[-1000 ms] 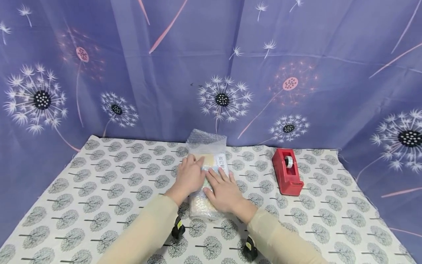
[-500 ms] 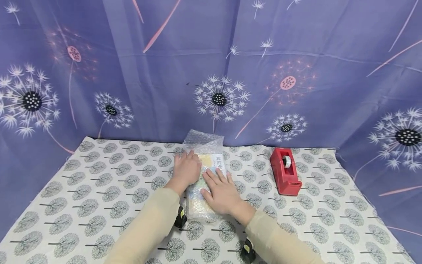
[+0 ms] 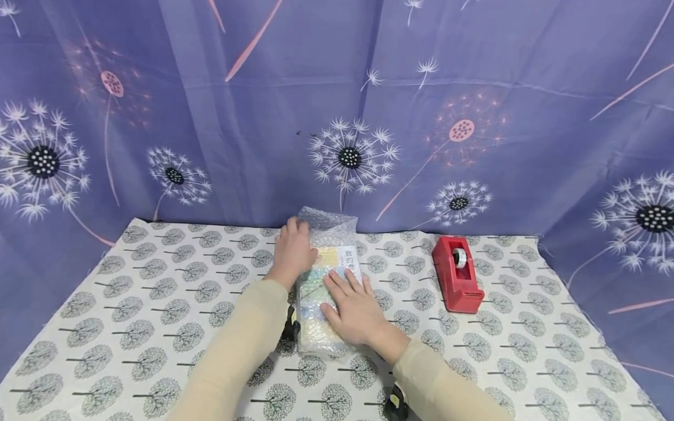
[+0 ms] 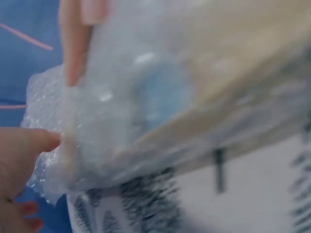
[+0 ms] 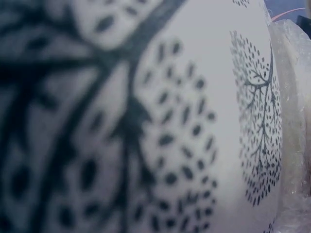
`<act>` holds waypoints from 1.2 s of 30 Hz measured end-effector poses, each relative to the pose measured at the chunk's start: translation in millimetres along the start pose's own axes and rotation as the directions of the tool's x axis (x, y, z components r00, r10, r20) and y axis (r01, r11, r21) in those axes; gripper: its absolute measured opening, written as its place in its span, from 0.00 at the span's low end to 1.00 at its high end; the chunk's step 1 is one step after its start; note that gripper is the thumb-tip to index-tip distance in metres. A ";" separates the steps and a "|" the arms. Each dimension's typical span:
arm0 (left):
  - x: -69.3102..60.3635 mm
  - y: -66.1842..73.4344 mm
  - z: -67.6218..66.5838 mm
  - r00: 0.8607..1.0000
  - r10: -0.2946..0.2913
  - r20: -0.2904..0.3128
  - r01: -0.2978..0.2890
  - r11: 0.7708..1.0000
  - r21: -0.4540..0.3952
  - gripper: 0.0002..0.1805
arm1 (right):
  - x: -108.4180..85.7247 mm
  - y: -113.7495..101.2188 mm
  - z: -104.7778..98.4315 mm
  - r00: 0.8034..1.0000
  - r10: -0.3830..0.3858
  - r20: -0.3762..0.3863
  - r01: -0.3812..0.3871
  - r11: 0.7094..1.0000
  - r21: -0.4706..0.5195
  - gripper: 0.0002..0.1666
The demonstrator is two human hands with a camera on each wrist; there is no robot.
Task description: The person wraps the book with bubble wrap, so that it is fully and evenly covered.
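Lying flat, fingers spread, the right hand (image 3: 356, 313) presses bubble wrap (image 3: 316, 298); the left hand's (image 3: 292, 252) grip is unclear.

Clear bubble wrap (image 4: 107, 121), blurred, slants across the upper right, a light-blue patch (image 4: 165, 92) and tan areas showing through. A fingertip of the left hand (image 4: 14, 170) touches its edge at left; another digit (image 4: 75, 48) points downward above. Below, tree-printed white cloth (image 4: 262, 174); far left, blue backdrop (image 4: 29, 58) with pink lines.
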State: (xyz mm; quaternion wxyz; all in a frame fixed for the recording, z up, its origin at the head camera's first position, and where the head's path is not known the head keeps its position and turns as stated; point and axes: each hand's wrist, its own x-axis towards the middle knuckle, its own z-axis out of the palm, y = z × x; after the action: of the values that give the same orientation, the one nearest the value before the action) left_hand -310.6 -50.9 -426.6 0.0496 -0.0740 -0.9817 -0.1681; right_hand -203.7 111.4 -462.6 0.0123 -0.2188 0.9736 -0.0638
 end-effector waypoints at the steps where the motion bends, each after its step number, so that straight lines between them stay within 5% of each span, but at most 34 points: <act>1: 2.4 -0.9 -2.1 1.000 -0.019 0.015 0.020 1.000 -0.022 0.43 | -0.1 -0.2 -0.1 1.000 -0.001 -0.002 0.001 1.000 0.000 0.37; 5: 11.2 -4.8 -8.8 0.993 -0.073 0.095 0.084 0.990 -0.113 0.61 | -0.1 -0.7 -0.2 1.000 0.003 -0.001 -0.003 1.000 -0.006 0.37; 11: 19.4 -7.4 -14.0 0.978 -0.084 0.188 0.129 0.963 -0.239 0.65 | -0.8 -1.9 -1.9 1.000 -0.002 -0.006 0.002 1.000 0.005 0.38; 23: 21.2 6.5 -19.3 0.994 -0.068 0.091 0.102 0.881 -0.461 0.48 | -0.4 -0.5 0.4 1.000 0.002 -0.024 -0.001 1.000 0.015 0.38; 29: 22.9 12.9 -19.8 1.000 0.018 0.001 -0.015 0.894 -0.448 0.37 | 0.9 0.7 3.3 1.000 0.004 -0.014 -0.004 1.000 0.007 0.38; 36: 20.5 21.0 -21.6 0.992 0.128 0.006 -0.121 0.952 -0.281 0.36 | 1.2 0.5 2.6 1.000 0.013 -0.012 -0.013 1.000 0.008 0.38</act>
State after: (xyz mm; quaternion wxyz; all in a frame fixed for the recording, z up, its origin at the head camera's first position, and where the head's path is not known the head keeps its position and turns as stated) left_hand -325.7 -36.0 -397.1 0.0374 -0.1442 -0.9420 -0.3007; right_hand -204.8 111.1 -465.2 0.0079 -0.2119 0.9748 -0.0690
